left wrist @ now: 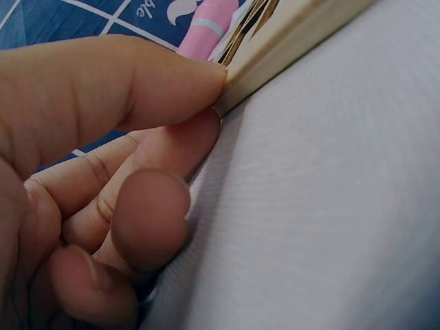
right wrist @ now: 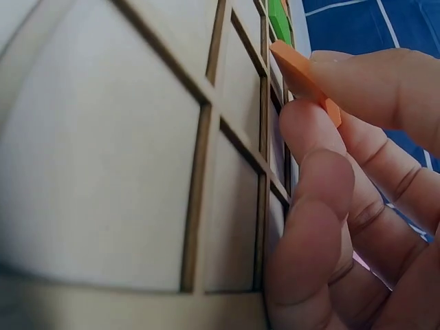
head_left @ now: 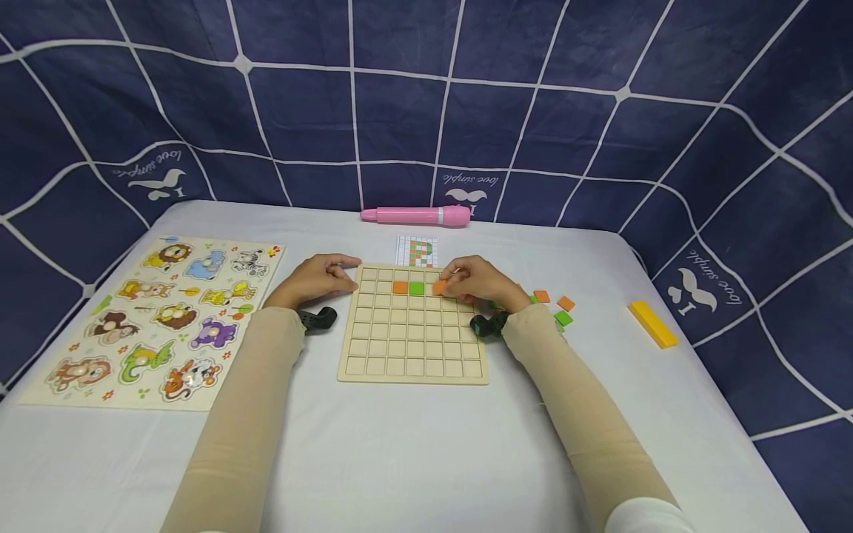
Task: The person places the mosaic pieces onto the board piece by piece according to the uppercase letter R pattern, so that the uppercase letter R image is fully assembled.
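right hand (head_left: 472, 281) pinches an orange tile (right wrist: 297, 69) between thumb and index finger, narrow grip. tile is tilted over the wooden grid board (head_left: 415, 348), just right of a seated green tile (head_left: 416, 288), second row from the far edge. another seated orange tile (head_left: 400, 287) sits left of the green one. left hand (head_left: 316, 280) holds nothing up; thumb and fingertips touch the board's left edge near the far corner (other fingers loosely bent). pattern card (head_left: 417, 252) lies just past the board, pink pen-shaped thing (head_left: 406, 215) behind it. loose tiles (head_left: 566, 303) scatter by the right wrist, yellow bar (head_left: 651, 324) farther right. animal puzzle (head_left: 149, 314) lies at left.
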